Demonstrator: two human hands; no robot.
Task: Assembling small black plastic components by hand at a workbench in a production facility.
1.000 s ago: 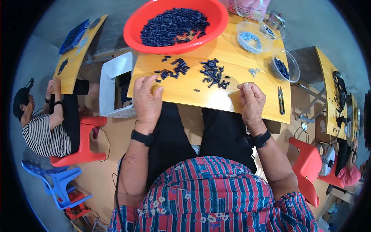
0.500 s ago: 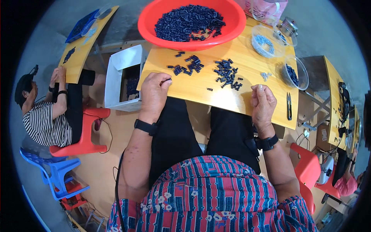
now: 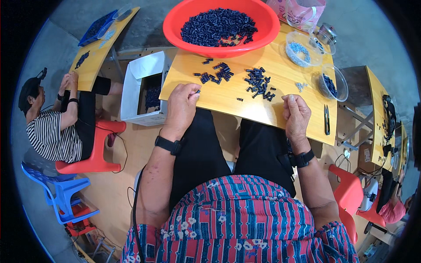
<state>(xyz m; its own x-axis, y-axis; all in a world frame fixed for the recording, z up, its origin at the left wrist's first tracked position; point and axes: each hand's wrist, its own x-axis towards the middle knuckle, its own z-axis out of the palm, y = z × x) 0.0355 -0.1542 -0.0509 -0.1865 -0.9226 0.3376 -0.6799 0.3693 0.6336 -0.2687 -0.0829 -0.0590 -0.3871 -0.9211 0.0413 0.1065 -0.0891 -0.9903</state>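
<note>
My left hand [image 3: 182, 107] is at the table's near left edge, its thumb and forefinger pinched on a small dark tubular piece [image 3: 198, 91]. My right hand [image 3: 297, 115] hovers by the near edge further right, its fingers curled and fingertips together. Whatever they may hold is too small to make out. Between the hands lie a pile of dark tubular pieces [image 3: 258, 83] and a looser group of dark pieces [image 3: 222, 72] left of it. A little heap of tiny clear pieces [image 3: 301, 86] is beyond my right hand, and black thread snips [image 3: 327, 119] lie to its right.
A red basin [image 3: 173, 37] of dark pieces stands at the table's far side. Plastic tubs [image 3: 319, 58] [image 3: 344, 90] hold clear and dark pieces at right. A white box [image 3: 131, 94] is left of the table. Another person [image 3: 55, 131] sits at a table further left.
My right hand has shifted slightly left and its fingers have drawn together. The left hand keeps its pinch on the dark piece, a little further right in view. The whole view has tilted slightly.
</note>
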